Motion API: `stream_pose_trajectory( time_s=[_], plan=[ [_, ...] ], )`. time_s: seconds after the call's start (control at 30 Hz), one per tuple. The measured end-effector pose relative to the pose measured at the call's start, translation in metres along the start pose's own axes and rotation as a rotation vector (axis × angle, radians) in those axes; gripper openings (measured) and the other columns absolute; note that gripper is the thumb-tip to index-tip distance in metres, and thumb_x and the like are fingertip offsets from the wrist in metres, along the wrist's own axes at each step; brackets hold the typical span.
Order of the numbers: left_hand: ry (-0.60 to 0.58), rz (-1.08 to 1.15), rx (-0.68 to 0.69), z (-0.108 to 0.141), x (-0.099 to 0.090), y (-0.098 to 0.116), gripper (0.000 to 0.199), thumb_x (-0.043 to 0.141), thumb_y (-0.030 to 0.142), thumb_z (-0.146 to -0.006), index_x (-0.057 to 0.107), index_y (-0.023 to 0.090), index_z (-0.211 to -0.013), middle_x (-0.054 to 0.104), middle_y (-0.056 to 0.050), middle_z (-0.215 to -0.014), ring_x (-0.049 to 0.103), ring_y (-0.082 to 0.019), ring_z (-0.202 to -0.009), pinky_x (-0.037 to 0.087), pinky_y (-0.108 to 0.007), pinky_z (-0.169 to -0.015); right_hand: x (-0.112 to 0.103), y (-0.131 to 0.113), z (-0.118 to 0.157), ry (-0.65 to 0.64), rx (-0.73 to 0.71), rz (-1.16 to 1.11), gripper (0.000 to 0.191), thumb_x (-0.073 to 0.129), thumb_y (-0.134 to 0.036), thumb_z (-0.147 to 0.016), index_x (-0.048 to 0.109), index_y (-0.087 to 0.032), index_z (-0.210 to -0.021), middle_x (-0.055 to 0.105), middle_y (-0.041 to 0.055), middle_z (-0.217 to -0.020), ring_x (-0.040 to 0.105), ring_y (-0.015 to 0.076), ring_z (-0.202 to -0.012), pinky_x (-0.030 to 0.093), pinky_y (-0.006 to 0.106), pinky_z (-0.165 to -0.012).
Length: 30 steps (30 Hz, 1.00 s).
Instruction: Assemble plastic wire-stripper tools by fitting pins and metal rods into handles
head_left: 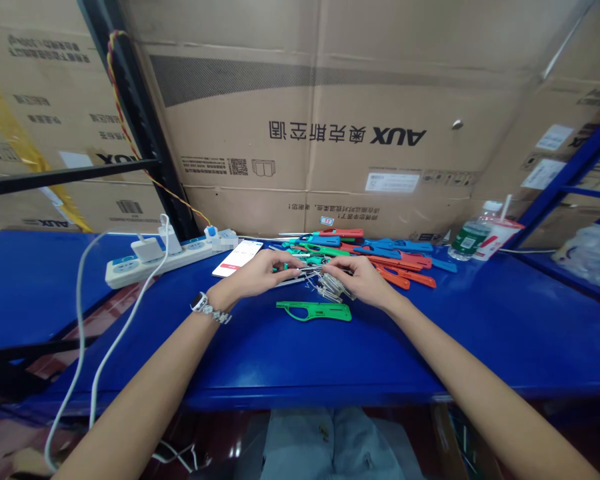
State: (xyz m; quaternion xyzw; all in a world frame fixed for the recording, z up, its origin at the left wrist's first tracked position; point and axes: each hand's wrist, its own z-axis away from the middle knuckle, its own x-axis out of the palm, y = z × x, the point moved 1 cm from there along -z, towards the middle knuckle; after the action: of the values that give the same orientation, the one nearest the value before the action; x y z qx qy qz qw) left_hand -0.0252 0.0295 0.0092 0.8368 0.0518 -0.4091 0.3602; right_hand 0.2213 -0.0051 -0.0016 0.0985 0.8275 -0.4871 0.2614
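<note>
My left hand [267, 273] is closed in a pinch, fingertips on a thin metal rod [311, 269]. Facing it, my right hand [363, 280] pinches toward the same rod; the fine detail between the fingertips is small and blurred. Just below my right fingers lies a heap of small metal and pale parts [331, 288]. A green lighter casing [325, 311] lies flat on the blue table [300, 367], nearer to me than both hands. Behind the hands is a pile of lighter casings in red [345, 233], blue [400, 248] and orange [405, 275], some with thin metal tubes.
A phone [237, 259] lies left of the pile, beside a white power strip [180, 260] with plugs and cables. A bottle [470, 237] and a cup with a straw [497, 239] stand at the right. Large cardboard boxes [300, 87] rise behind the table.
</note>
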Motion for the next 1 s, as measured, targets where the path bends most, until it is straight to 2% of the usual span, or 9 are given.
stream_pose_trajectory(
  time_s=[0.33, 0.5, 0.6, 0.7, 0.9, 1.0],
  plan=[
    [-0.017, 0.061, -0.063, 0.001, -0.001, 0.006, 0.028, 0.066, 0.04, -0.091, 0.079, 0.019, -0.106, 0.076, -0.006, -0.091, 0.058, -0.013, -0.067, 0.042, -0.025, -0.058, -0.004, 0.001, -0.002, -0.036, 0.087, -0.102, 0.049, 0.067, -0.062, -0.084, 0.079, -0.015, -0.087, 0.06, 0.0005, -0.066, 0.045, 0.0121, -0.059, 0.034, 0.028, -0.056],
    [-0.029, 0.186, -0.124, -0.001, 0.009, 0.014, 0.023, 0.073, 0.036, -0.086, 0.077, 0.016, -0.096, 0.072, -0.002, -0.074, 0.057, -0.011, -0.054, 0.043, -0.023, -0.052, 0.004, 0.0, -0.002, -0.088, 0.092, -0.13, 0.049, 0.071, -0.064, -0.08, 0.079, -0.015, -0.082, 0.056, -0.0005, -0.062, 0.045, 0.0124, -0.058, 0.034, 0.028, -0.057],
    [-0.042, 0.217, -0.099, -0.002, 0.016, 0.017, 0.019, 0.073, 0.034, -0.088, 0.076, 0.016, -0.092, 0.065, 0.001, -0.061, 0.056, -0.01, -0.049, 0.043, -0.022, -0.051, 0.011, -0.004, -0.001, -0.108, 0.059, -0.119, 0.047, 0.069, -0.06, -0.084, 0.079, -0.015, -0.083, 0.059, 0.0, -0.064, 0.048, 0.0132, -0.061, 0.038, 0.029, -0.06],
    [0.003, 0.186, -0.045, -0.003, 0.02, 0.018, 0.014, 0.072, 0.03, -0.09, 0.075, 0.017, -0.091, 0.061, 0.003, -0.057, 0.055, -0.01, -0.049, 0.041, -0.022, -0.051, 0.014, -0.008, 0.0, -0.082, 0.022, -0.095, 0.04, 0.066, -0.054, -0.089, 0.077, -0.015, -0.084, 0.064, 0.0014, -0.069, 0.053, 0.0144, -0.064, 0.041, 0.029, -0.062],
    [0.072, 0.028, 0.084, -0.002, 0.018, 0.017, 0.012, 0.069, 0.028, -0.093, 0.074, 0.018, -0.099, 0.071, 0.0, -0.075, 0.059, -0.011, -0.058, 0.043, -0.023, -0.056, 0.016, -0.016, 0.006, -0.036, -0.235, 0.24, 0.032, 0.05, -0.033, -0.101, 0.071, -0.018, -0.081, 0.064, 0.0039, -0.074, 0.057, 0.0171, -0.071, 0.042, 0.03, -0.069],
    [0.082, -0.043, 0.133, -0.002, 0.017, 0.02, 0.015, 0.069, 0.026, -0.095, 0.073, 0.019, -0.107, 0.075, -0.001, -0.083, 0.063, -0.013, -0.065, 0.047, -0.024, -0.062, 0.017, -0.018, 0.007, -0.049, -0.299, 0.334, 0.03, 0.047, -0.027, -0.103, 0.069, -0.019, -0.083, 0.062, 0.0039, -0.076, 0.055, 0.0173, -0.073, 0.041, 0.031, -0.071]
  ],
)
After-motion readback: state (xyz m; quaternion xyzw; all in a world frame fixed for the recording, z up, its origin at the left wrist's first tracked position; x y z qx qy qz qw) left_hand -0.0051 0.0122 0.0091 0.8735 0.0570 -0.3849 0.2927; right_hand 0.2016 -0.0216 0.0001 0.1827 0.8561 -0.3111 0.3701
